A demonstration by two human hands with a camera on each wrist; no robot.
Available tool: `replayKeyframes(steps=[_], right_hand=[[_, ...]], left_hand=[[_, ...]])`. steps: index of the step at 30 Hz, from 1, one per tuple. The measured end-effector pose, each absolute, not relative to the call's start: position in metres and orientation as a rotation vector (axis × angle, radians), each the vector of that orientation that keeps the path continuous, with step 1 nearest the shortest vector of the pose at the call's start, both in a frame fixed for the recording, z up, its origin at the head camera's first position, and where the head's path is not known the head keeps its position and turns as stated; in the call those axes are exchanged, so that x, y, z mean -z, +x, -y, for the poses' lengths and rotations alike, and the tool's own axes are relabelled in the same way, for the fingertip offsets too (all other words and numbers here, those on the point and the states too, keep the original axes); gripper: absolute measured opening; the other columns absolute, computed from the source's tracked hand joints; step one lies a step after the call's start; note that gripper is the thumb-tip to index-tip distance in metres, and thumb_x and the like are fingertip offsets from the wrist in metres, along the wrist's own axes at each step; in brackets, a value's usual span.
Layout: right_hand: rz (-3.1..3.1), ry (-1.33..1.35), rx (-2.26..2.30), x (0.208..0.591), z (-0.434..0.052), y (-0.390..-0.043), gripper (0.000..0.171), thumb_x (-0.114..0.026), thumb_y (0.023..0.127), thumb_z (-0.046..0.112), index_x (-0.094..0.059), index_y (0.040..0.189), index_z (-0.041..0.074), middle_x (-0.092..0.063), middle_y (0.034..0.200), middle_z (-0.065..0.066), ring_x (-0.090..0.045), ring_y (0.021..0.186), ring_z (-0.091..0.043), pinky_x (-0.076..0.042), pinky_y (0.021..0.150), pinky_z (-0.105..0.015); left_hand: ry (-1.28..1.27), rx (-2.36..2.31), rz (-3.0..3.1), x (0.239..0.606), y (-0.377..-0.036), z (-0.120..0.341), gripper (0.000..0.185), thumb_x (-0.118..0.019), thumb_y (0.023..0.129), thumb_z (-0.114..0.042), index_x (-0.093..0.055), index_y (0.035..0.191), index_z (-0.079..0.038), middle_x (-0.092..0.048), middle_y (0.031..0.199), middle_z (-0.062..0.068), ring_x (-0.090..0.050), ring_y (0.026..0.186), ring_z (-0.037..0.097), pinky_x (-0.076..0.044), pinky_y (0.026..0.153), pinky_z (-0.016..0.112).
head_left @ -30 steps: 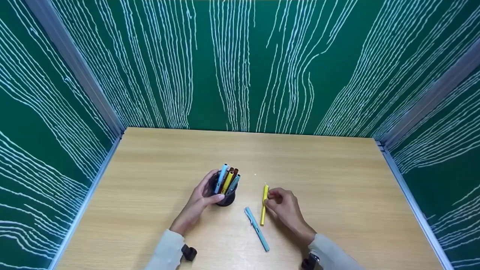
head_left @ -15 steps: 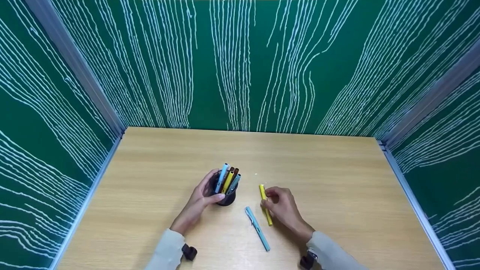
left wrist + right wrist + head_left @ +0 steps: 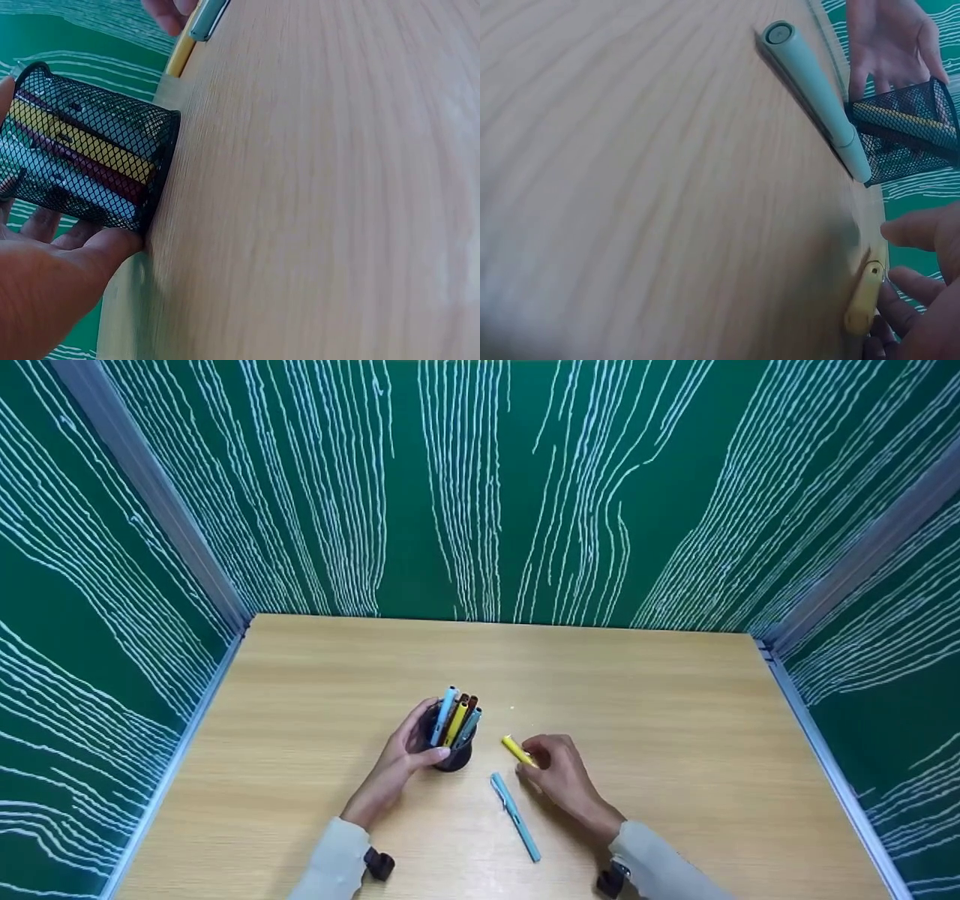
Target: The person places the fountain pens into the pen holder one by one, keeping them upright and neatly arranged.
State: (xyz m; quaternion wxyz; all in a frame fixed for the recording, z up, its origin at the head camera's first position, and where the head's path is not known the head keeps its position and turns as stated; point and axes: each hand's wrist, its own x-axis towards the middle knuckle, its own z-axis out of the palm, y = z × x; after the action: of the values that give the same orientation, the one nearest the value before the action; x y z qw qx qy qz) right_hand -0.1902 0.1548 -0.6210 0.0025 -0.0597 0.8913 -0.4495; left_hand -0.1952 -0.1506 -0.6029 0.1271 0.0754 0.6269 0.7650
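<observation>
the left hand (image 3: pixel 397 765) curls round the mesh cup (image 3: pixel 450 754) of pens on the table (image 3: pixel 675 750). the right hand (image 3: pixel 559 776) pinches a yellow pen (image 3: pixel 516 750), mostly hidden by its fingers. a blue pen (image 3: pixel 514 816) lies just beside.

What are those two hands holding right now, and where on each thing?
The left hand grips the black mesh pen cup round its side. The right hand pinches the yellow pen along its barrel.

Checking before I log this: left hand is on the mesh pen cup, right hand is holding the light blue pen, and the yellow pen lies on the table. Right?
Not quite. The right hand holds the yellow pen; the light blue pen lies on the table, per the head view. The left hand is on the mesh pen cup.
</observation>
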Motion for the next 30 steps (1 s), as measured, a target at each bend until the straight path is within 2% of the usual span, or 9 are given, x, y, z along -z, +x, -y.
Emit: replayKeyframes(steps=[3, 10, 21, 30], right_hand=[[-2.804, -0.248, 1.397, 0.622, -0.154, -0.189, 0.027, -0.086, 0.088, 0.000, -0.080, 0.114, 0.004, -0.068, 0.111, -0.006, -0.056, 0.104, -0.022, -0.048, 0.096, -0.042], [-2.880, -0.364, 1.312, 0.625, -0.156, -0.189, 0.023, -0.086, 0.088, -0.004, -0.081, 0.108, 0.008, -0.065, 0.105, 0.000, -0.053, 0.102, -0.019, -0.048, 0.087, -0.033], [-2.948, -0.449, 1.251, 0.627, -0.158, -0.188, 0.020, -0.085, 0.086, -0.006, -0.082, 0.096, 0.010, -0.065, 0.089, 0.004, -0.052, 0.099, -0.018, -0.043, 0.086, -0.034], [-2.892, -0.384, 1.303, 0.615, -0.161, -0.181, 0.017, -0.088, 0.089, 0.000, -0.081, 0.099, 0.012, -0.065, 0.089, 0.005, -0.052, 0.096, -0.018, -0.044, 0.083, -0.031]], left_hand=[[0.219, -2.228, -1.822, 0.603, -0.195, 0.151, 0.094, -0.082, 0.094, -0.006, -0.034, 0.174, -0.020, -0.036, 0.176, 0.015, -0.038, 0.160, 0.037, -0.029, 0.131, 0.053], [0.227, -2.237, -1.822, 0.602, -0.195, 0.151, 0.094, -0.082, 0.094, -0.005, -0.034, 0.174, -0.018, -0.037, 0.175, 0.016, -0.039, 0.159, 0.037, -0.029, 0.131, 0.053], [0.221, -2.234, -1.827, 0.604, -0.195, 0.151, 0.093, -0.082, 0.095, -0.006, -0.035, 0.173, -0.019, -0.039, 0.175, 0.013, -0.038, 0.159, 0.035, -0.029, 0.131, 0.052], [0.217, -2.228, -1.837, 0.602, -0.195, 0.150, 0.091, -0.082, 0.095, -0.010, -0.036, 0.173, -0.019, -0.040, 0.174, 0.012, -0.038, 0.159, 0.034, -0.027, 0.132, 0.053]])
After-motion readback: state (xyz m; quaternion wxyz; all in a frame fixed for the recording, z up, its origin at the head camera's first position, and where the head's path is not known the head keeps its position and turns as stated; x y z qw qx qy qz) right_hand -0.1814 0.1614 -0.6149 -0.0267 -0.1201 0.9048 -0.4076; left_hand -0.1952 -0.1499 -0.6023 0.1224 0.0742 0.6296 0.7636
